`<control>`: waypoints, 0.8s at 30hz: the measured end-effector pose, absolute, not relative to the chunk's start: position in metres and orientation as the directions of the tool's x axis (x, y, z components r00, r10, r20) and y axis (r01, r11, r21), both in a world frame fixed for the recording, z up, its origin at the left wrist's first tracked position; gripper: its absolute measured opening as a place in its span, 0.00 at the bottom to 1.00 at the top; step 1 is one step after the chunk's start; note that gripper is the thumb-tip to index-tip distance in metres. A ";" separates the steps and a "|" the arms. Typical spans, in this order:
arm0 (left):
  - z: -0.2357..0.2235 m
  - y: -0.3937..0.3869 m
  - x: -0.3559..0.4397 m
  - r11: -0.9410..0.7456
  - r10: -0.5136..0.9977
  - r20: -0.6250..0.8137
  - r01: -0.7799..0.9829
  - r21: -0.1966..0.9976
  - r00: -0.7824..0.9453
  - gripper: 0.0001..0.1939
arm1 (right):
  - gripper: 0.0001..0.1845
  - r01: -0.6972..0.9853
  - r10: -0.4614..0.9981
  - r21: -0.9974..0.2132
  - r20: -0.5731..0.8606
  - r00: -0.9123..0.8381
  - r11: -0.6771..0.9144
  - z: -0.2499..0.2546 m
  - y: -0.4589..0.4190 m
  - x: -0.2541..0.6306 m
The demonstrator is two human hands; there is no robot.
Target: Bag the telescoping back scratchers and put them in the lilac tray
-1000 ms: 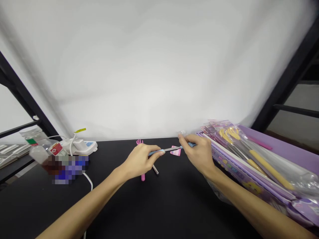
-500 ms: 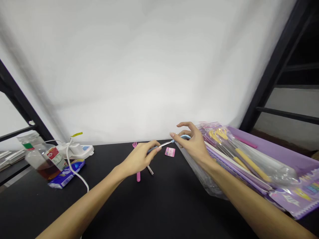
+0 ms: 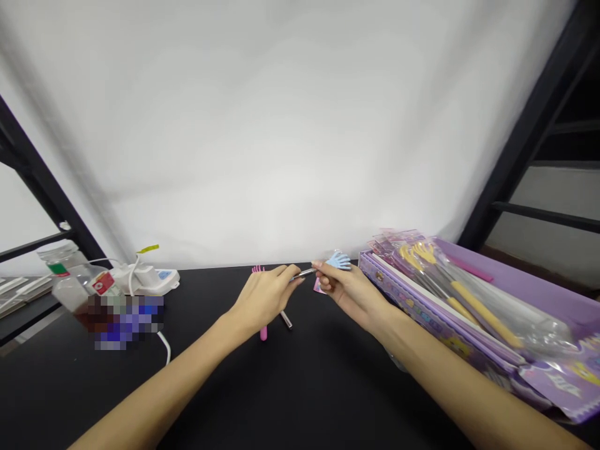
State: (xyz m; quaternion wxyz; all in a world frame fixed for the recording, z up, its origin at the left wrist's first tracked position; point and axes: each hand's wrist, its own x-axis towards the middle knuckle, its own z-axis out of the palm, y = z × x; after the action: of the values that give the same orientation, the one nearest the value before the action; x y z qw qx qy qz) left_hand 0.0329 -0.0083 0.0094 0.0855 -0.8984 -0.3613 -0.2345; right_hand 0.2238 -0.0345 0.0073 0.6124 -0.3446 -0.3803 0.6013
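**Both hands pinch a thin steel back scratcher (image 3: 304, 272) above a black table (image 3: 328, 387)**

The left hand (image 3: 265, 297) is closed, its fingertips pinching the shiny shaft near its free end. The right hand (image 3: 351, 297) is closed too, thumb and forefinger gripping the shaft just below its flat, pale-blue plastic hand-shaped head (image 3: 338, 260), which points to one o'clock. The scratcher lies level between the hands, in the middle of the view.

Under the left hand lies a pink plastic scratcher (image 3: 263, 333), partly covered, with its toothed tip showing at twelve o'clock. A short steel tube (image 3: 285, 319) sits just beside it. A small pink tag (image 3: 319, 287) peeks out below the right fingers.

At three o'clock, a purple box (image 3: 515, 269) holds glossy packets (image 3: 482, 319) of yellow-handled scratchers in crinkly clear plastic. At nine o'clock stand a clear bottle (image 3: 70, 294) of brown liquid and a white power strip (image 3: 150, 280) with a white cable (image 3: 164, 344). A blurred patch hides whatever lies beside them.
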 end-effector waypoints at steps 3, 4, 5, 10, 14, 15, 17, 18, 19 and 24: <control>0.007 0.005 0.020 -0.707 0.607 0.484 0.706 -0.032 0.630 0.14 | 0.15 -0.544 0.980 -0.825 0.058 0.189 0.154 0.017 -0.028 0.241; 0.007 0.009 0.016 -0.694 0.614 0.484 0.719 -0.044 0.623 0.14 | 0.15 -0.575 0.955 -0.783 0.081 0.284 0.237 0.019 -0.025 0.248; 0.007 0.012 0.012 -0.687 0.619 0.481 0.724 -0.052 0.621 0.13 | 0.16 -0.589 0.922 -0.741 0.101 0.374 0.321 0.021 -0.022 0.253; 0.008 0.015 0.013 -0.693 0.606 0.456 0.714 -0.100 0.652 0.16 | 0.21 -0.575 0.879 -0.708 0.136 0.458 0.409 0.016 -0.016 0.252; 0.007 0.025 0.000 -0.699 0.531 0.504 0.688 -0.195 0.682 0.17 | 0.21 -0.490 0.840 -0.748 0.166 0.516 0.448 0.022 -0.017 0.256; 0.007 0.028 -0.005 -0.695 0.523 0.510 0.688 -0.208 0.683 0.17 | 0.21 -0.468 0.806 -0.740 0.168 0.567 0.483 0.024 -0.016 0.261; 0.009 0.033 -0.010 -0.677 0.537 0.500 0.701 -0.225 0.679 0.15 | 0.21 -0.439 0.739 -0.714 0.164 0.653 0.546 0.027 -0.015 0.269; 0.009 0.033 -0.009 -0.661 0.551 0.496 0.714 -0.231 0.671 0.15 | 0.21 -0.436 0.725 -0.707 0.156 0.671 0.556 0.027 -0.014 0.271; 0.010 0.031 -0.006 -0.647 0.562 0.492 0.724 -0.239 0.665 0.14 | 0.21 -0.443 0.726 -0.705 0.150 0.671 0.554 0.026 -0.014 0.270; 0.009 0.021 0.008 -0.643 0.546 0.457 0.701 -0.308 0.702 0.17 | 0.21 -0.478 0.792 -0.736 0.128 0.597 0.479 0.024 -0.014 0.265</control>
State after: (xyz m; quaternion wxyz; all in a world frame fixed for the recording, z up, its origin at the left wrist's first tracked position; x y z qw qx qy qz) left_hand 0.0075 0.0206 0.0091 0.2370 -0.8915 -0.3498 -0.1636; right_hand 0.2648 -0.0136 0.0242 0.8278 -0.3365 -0.2331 0.3836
